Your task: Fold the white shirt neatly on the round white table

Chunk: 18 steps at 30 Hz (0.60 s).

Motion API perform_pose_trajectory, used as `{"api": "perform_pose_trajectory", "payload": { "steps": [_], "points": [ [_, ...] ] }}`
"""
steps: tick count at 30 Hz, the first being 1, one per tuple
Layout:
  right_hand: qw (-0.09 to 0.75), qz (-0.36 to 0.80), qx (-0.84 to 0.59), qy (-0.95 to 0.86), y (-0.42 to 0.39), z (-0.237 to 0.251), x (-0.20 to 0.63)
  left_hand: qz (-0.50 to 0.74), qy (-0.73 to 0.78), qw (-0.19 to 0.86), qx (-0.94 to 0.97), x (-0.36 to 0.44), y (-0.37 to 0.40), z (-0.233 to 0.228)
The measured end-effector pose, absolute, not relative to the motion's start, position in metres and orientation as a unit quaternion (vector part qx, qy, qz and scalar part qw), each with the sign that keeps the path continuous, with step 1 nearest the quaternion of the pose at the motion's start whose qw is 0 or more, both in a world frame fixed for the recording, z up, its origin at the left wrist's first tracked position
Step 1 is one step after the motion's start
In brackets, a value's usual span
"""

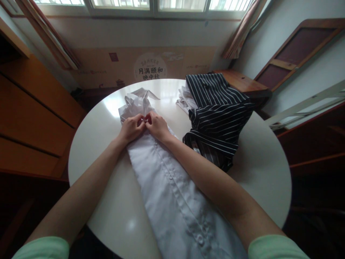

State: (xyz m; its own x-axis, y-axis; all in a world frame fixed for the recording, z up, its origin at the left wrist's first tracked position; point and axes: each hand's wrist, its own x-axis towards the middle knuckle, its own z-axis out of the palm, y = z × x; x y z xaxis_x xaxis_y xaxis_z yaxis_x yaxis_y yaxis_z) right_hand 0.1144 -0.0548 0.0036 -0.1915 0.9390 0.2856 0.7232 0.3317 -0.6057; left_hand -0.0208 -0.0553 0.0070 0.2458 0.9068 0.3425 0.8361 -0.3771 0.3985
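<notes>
A white button-up shirt [159, 180] lies lengthwise over the table, its button strip facing up and its near end running out of view at the bottom. The collar end is bunched at the far side. My left hand [132, 127] and my right hand [157, 126] meet on the shirt just below that bunched part. Both have their fingertips pinched on the fabric at the front strip. Whether a button sits between the fingers is too small to make out.
A round white table [107, 201] carries the shirt. On its right lies a heap of black-and-white striped clothing [218, 115], with some white cloth [185, 99] beside it. Behind stands a wooden side table [242, 81]; orange-brown cabinets [35, 118] are at left.
</notes>
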Motion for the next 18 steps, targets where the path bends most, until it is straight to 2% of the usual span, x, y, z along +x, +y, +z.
{"api": "perform_pose_trajectory", "payload": {
  "steps": [18],
  "points": [
    [0.312, 0.17, -0.543, -0.761, -0.0534, 0.0032, 0.115, 0.249, 0.566, 0.036, 0.786, -0.019, -0.0546, 0.0062]
  ]
}}
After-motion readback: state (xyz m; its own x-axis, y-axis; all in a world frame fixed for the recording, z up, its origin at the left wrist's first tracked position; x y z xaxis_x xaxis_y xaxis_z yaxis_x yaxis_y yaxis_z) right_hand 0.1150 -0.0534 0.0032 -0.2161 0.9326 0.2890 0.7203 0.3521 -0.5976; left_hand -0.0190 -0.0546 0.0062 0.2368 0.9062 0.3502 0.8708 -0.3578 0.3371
